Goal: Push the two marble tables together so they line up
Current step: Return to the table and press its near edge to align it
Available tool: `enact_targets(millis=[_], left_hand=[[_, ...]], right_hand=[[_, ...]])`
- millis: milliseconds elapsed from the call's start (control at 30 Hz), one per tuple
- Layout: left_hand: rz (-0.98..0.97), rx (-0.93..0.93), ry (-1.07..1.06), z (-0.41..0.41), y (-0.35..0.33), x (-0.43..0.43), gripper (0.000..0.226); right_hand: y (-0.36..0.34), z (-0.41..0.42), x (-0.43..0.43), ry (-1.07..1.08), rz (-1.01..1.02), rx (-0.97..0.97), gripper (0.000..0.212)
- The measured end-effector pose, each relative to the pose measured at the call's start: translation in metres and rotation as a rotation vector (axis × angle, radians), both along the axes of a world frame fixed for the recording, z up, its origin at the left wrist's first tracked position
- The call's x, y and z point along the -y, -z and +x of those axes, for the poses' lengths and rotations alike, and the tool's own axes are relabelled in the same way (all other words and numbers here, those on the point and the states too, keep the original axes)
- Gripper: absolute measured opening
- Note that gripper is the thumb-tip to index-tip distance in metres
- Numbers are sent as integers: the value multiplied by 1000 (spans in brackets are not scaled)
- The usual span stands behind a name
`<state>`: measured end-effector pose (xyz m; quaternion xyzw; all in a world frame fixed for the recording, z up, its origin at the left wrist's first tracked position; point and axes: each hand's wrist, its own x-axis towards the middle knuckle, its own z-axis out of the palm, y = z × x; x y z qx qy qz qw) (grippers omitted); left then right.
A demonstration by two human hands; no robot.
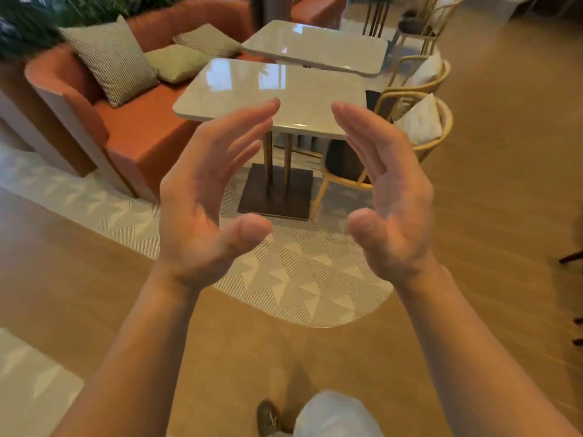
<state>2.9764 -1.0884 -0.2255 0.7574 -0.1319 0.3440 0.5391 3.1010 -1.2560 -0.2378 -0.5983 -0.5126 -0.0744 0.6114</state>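
Both hands, left hand (202,197) and right hand (391,197), are empty, spread open with palms facing, mid-frame, short of the near marble counter (271,89). Far marble counter (315,47) sits upper centre, skewed, gap between. Judged: readying to grip the edge.

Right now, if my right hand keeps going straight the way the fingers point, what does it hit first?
Probably the front edge of the near marble table, near its right corner. The right hand is open, held in the air short of the top with nothing between. The wooden chair sits just right of that line; depth is hard to judge.
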Motion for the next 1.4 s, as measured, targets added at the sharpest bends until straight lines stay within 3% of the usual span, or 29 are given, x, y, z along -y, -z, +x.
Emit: enact_targets(millis=[400, 767, 1067, 1267, 1400], left_hand=[[-34, -33, 33, 228, 27, -176, 89], [-71, -128, 8, 397, 69, -330, 82], [-22, -229, 96, 522, 164, -466, 88], [-17, -264, 140, 562, 231, -524, 75], [-15, -320, 95, 578, 281, -549, 93]], right_hand=[[30, 224, -175, 19, 20, -42, 88], [60, 390, -327, 47, -124, -108, 90], [151, 485, -441, 210, -250, -160, 93], [219, 521, -497, 267, -327, -163, 95], [274, 542, -516, 293, -408, -203, 101]])
